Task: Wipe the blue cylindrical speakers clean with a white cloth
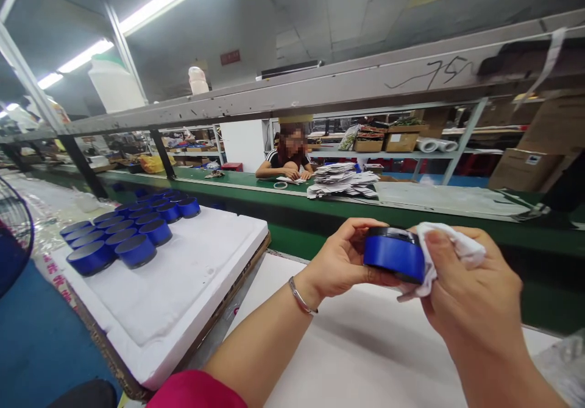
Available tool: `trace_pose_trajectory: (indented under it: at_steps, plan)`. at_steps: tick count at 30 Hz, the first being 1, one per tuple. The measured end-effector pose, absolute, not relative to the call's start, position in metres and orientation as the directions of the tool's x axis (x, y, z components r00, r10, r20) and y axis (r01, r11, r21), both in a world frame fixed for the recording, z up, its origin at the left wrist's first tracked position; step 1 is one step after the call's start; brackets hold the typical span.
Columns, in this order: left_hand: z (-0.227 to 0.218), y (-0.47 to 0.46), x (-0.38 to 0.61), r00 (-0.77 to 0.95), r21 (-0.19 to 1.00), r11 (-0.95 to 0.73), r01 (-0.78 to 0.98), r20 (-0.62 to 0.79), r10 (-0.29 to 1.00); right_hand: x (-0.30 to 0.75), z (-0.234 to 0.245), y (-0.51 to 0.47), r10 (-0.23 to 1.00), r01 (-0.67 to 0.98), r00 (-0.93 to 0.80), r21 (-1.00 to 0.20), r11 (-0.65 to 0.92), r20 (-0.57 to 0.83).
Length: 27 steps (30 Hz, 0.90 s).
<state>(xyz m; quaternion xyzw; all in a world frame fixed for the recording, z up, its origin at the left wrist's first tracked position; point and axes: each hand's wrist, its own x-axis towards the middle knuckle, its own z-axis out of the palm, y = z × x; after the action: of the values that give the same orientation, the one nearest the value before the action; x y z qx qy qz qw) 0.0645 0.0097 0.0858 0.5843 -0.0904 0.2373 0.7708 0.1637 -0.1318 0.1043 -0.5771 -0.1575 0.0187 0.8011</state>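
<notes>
My left hand [350, 256] grips a short blue cylinder [393, 254] with black rims, fingers at its top and thumb along its underside. It is held tilted above the white work surface [365, 347]. My right hand [475, 286] is closed on a crumpled white cloth [450, 249], which presses against the cylinder's right side. Part of the cylinder's right end is hidden by the cloth. To the left, several similar blue cylinders [136, 251] with dark tops stand in rows on a white foam board [196, 274].
Across the green conveyor [292, 225] sits a person [287, 152] with both hands on the far bench, beside a stack of white folded papers [342, 179]. A grey overhead shelf [292, 98] runs across the view. A fan [16, 231] stands at the left edge.
</notes>
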Motion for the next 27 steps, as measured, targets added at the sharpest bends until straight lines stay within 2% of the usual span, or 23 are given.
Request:
trace_pose_trajectory:
  at_steps: [3, 7, 8, 10, 12, 13, 15, 16, 17, 19, 21, 23, 25, 27]
  plan:
    - [0.093, 0.007, 0.058, 0.886, 0.867, 0.203, -0.455, 0.417, 0.203, 0.17, 0.103, -0.126, 0.262, 0.002, 0.962, -0.958, 0.287, 0.081]
    - [0.096, 0.017, 0.056, 0.892, 0.907, 0.031, -0.421, 0.407, 0.198, 0.19, 0.11, -0.142, 0.242, 0.021, 0.964, -0.943, 0.331, 0.107]
    - [0.095, 0.02, 0.056, 0.885, 0.909, -0.019, -0.417, 0.41, 0.218, 0.194, 0.112, -0.148, 0.253, 0.069, 0.954, -0.94, 0.335, 0.16]
    - [0.092, 0.024, 0.058, 0.874, 0.909, -0.088, -0.407, 0.415, 0.252, 0.196, 0.112, -0.158, 0.338, 0.28, 0.857, -0.902, 0.328, 0.389]
    - [0.089, 0.026, 0.061, 0.875, 0.907, -0.127, -0.402, 0.421, 0.237, 0.192, 0.109, -0.16, 0.443, 0.56, 0.614, -0.756, 0.339, 0.653]
    - [0.087, 0.026, 0.062, 0.873, 0.898, -0.162, -0.409, 0.437, 0.216, 0.188, 0.106, -0.157, 0.474, 0.668, 0.478, -0.657, 0.349, 0.739]
    - [0.084, 0.024, 0.065, 0.854, 0.855, -0.27, -0.443, 0.494, 0.164, 0.178, 0.1, -0.148, 0.49, 0.779, 0.331, -0.526, 0.341, 0.807]
    - [0.082, 0.023, 0.067, 0.84, 0.826, -0.329, -0.457, 0.522, 0.146, 0.174, 0.098, -0.143, 0.48, 0.796, 0.325, -0.509, 0.326, 0.815]
    - [0.081, 0.021, 0.068, 0.829, 0.802, -0.38, -0.461, 0.542, 0.139, 0.171, 0.096, -0.138, 0.468, 0.794, 0.356, -0.526, 0.306, 0.809]
    - [0.079, 0.018, 0.071, 0.828, 0.786, -0.434, -0.439, 0.542, 0.145, 0.17, 0.094, -0.133, 0.434, 0.726, 0.514, -0.645, 0.238, 0.74]
    - [0.079, 0.014, 0.072, 0.843, 0.792, -0.443, -0.42, 0.521, 0.132, 0.177, 0.096, -0.135, 0.367, 0.566, 0.734, -0.813, 0.136, 0.572]
    - [0.081, 0.012, 0.071, 0.851, 0.794, -0.417, -0.442, 0.518, 0.086, 0.187, 0.102, -0.14, 0.278, 0.345, 0.899, -0.938, 0.032, 0.34]
    - [0.084, 0.011, 0.068, 0.841, 0.787, -0.391, -0.478, 0.538, 0.055, 0.197, 0.109, -0.147, 0.222, 0.172, 0.96, -0.985, 0.003, 0.169]
    - [0.089, 0.012, 0.064, 0.838, 0.782, -0.401, -0.476, 0.542, 0.063, 0.203, 0.114, -0.154, 0.214, 0.106, 0.97, -0.993, 0.053, 0.115]
